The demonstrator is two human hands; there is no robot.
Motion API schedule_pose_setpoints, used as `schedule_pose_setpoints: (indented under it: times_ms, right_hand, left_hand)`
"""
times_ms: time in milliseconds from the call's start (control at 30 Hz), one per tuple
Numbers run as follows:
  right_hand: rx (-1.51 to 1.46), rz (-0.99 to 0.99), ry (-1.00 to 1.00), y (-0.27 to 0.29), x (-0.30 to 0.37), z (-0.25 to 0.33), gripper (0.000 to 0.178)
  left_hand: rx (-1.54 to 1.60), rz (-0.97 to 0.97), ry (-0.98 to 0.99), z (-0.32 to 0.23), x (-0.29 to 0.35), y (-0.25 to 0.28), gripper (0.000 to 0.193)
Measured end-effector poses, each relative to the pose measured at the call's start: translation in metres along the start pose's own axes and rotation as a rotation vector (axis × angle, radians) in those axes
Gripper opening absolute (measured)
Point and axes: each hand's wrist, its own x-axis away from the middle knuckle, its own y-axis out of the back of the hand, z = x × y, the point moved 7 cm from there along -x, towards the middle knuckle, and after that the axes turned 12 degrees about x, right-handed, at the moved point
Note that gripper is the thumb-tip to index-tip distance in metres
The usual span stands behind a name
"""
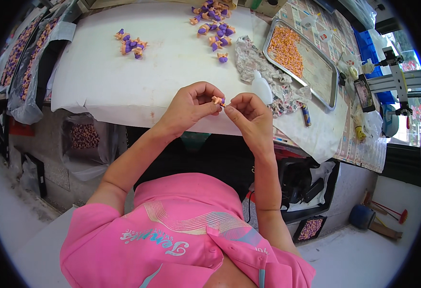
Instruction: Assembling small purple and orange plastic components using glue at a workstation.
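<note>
At the centre of the frame, a person in a pink shirt brings both hands together over the near edge of a white table (124,81). The left hand (189,106) pinches a small orange piece (217,100) between fingertips, and the right hand (249,113) grips its other end — a purple bit shows there. Orange-and-purple pieces (214,21) lie heaped at upper centre — a metal tray (323,72) of orange parts sits upper right.
</note>
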Motion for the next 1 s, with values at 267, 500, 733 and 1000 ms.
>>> schedule_pose_setpoints:
  times_ms: [267, 500, 733, 1000]
  right_hand:
    - [-0.01, 0.053, -0.073, -0.003, -0.009, -0.012, 0.021]
    - [-0.042, 0.066, -0.082, -0.001, -0.015, -0.019, 0.021]
    - [-0.075, 0.075, -0.136, 0.001, -0.014, -0.026, 0.022]
    - [-0.032, 0.061, -0.086, 0.002, -0.008, -0.027, 0.023]
  left_hand:
    - [-0.005, 0.044, -0.004, 0.009, -0.008, 0.008, 0.016]
    - [-0.029, 0.091, -0.021, 0.012, -0.012, 0.007, 0.018]
    - [-0.042, 0.14, -0.034, 0.016, -0.013, 0.005, 0.024]
    - [-0.086, 0.125, -0.019, 0.02, -0.01, 0.002, 0.022]
